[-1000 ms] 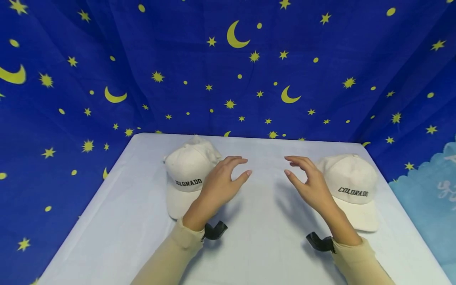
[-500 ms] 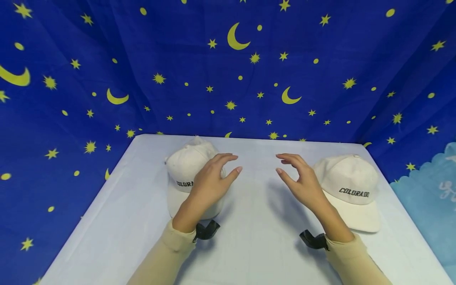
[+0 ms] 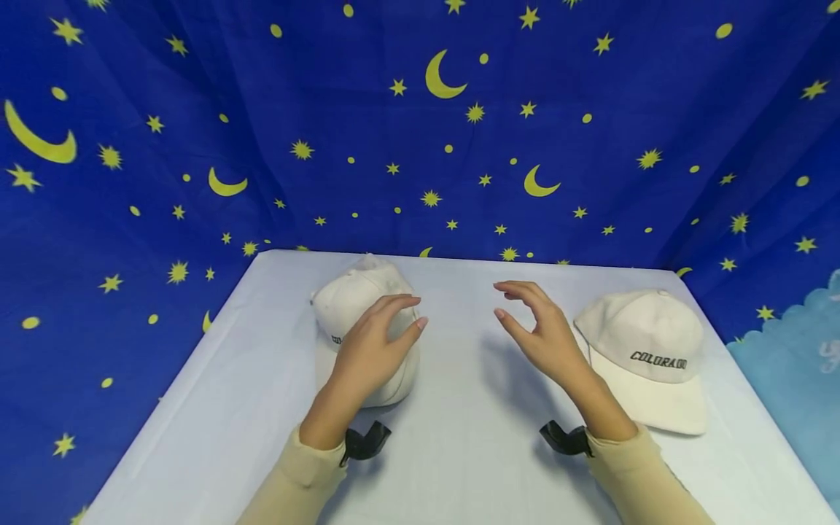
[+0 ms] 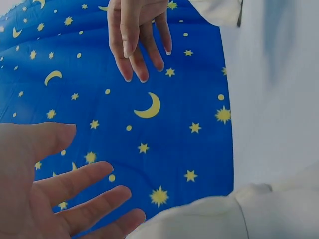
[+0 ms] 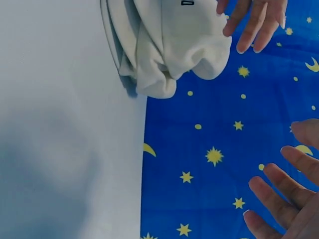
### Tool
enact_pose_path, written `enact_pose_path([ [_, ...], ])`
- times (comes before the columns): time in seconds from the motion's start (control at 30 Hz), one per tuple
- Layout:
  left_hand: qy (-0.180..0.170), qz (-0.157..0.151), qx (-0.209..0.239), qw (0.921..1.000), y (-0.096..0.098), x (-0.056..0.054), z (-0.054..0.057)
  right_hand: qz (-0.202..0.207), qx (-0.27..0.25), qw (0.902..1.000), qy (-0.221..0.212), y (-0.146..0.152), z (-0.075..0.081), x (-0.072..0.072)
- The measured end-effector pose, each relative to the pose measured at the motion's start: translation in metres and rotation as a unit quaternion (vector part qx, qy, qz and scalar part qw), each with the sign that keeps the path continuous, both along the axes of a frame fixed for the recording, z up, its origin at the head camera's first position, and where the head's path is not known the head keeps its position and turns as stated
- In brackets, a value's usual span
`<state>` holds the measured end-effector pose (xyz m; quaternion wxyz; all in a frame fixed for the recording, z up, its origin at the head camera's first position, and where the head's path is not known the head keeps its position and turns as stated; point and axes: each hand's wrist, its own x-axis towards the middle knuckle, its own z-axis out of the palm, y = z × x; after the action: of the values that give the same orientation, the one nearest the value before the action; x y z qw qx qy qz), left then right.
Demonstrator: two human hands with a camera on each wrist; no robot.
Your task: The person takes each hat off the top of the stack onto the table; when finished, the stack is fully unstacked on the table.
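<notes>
In the head view, my left hand hovers over the left cream cap, covering most of its dark lettering. Its fingers are gently bent, with a wide gap between thumb and fingertips. My right hand faces it across a space, likewise loosely bent and holding nothing. To its right rests the other cream cap, brim toward me, with "COLORADO" on the front. The right wrist view shows the folds of the left cap, beside the left hand's fingers.
A white table carries both caps. Behind and to the left hangs a blue cloth with yellow moons and stars. A light blue scalloped cloth hangs at the right. Each wrist wears a black mount.
Both hands have drifted left, the left one now hiding more of the left cap's lettering. More of the right cap shows. The head view has shifted slightly, and both caps still lie in place.
</notes>
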<state>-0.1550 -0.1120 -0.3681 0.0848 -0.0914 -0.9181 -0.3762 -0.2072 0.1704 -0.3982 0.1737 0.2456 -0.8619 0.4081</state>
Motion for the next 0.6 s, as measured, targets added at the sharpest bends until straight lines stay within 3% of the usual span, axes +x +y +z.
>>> enact_pose_path([
  [0.3,-0.006,0.035,0.019,0.9992,-0.022,0.017,-0.006,0.016,-0.002,0.9998,-0.013,-0.015,0.0,-0.002],
  [0.6,0.005,0.047,0.031,0.9984,-0.033,0.025,-0.015,0.025,0.001,0.9995,-0.019,-0.03,0.001,-0.007],
])
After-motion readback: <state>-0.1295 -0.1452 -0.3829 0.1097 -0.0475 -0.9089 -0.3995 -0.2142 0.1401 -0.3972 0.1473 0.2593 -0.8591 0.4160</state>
